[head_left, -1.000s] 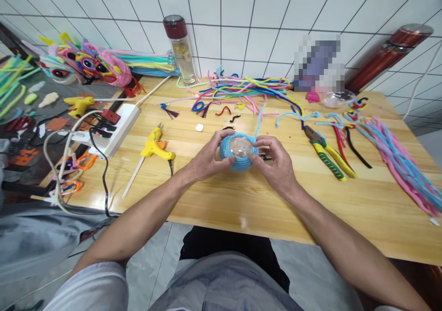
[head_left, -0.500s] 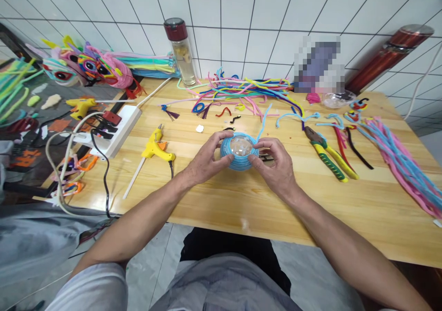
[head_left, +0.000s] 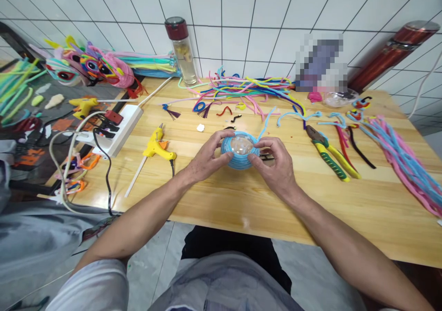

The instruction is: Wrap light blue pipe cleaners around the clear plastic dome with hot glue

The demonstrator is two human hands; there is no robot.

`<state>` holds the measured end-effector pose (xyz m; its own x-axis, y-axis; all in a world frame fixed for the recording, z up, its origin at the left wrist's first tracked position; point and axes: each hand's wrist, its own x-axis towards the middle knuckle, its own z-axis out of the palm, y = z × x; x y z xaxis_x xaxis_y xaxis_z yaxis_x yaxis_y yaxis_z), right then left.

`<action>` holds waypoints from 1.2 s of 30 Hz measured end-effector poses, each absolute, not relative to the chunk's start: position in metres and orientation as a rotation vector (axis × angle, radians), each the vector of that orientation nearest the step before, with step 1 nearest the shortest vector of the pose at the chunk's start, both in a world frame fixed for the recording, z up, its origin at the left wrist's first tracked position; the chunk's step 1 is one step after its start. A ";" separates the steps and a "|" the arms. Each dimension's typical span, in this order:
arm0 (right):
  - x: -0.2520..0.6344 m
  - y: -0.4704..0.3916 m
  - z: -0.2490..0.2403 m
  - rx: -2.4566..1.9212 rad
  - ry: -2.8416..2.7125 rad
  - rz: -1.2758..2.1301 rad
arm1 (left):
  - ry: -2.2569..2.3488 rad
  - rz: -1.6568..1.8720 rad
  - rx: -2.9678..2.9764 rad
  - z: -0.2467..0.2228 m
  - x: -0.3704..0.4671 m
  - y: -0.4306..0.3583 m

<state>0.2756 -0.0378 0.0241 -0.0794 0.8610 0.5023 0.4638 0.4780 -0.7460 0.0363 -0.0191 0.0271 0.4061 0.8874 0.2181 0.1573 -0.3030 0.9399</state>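
Between my two hands is a clear plastic ball (head_left: 241, 146) wrapped around its sides in rows of light blue pipe cleaner (head_left: 240, 163). Its transparent top shows through the ring of coils. My left hand (head_left: 213, 157) grips the ball's left side, thumb at the front and fingers behind. On the other side my right hand (head_left: 274, 160) pinches the coils with thumb and index finger. A loose blue pipe cleaner end (head_left: 266, 124) sticks up from the ball's right rear, by my right fingertips.
Left of my hands lies a yellow glue gun (head_left: 158, 146), near a white power strip (head_left: 120, 129). Pliers (head_left: 331, 154) rest on the right, beside pink and blue pipe cleaners (head_left: 402, 164). A glass bottle (head_left: 183, 53) and mixed pipe cleaners (head_left: 245, 90) stand along the wall.
The view has shifted very slightly. Both hands keep the same hold on the wrapped ball, with no other visible change.
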 end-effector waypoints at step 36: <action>0.279 -0.035 0.031 -1.265 -1.463 0.707 | 0.927 1.037 1.775 0.021 0.047 -0.021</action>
<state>0.2787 -0.0353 0.0310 0.0852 0.9443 0.3178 0.3381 0.2727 -0.9007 0.0471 -0.0215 0.0210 0.3787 0.8846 0.2723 0.1715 -0.3562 0.9186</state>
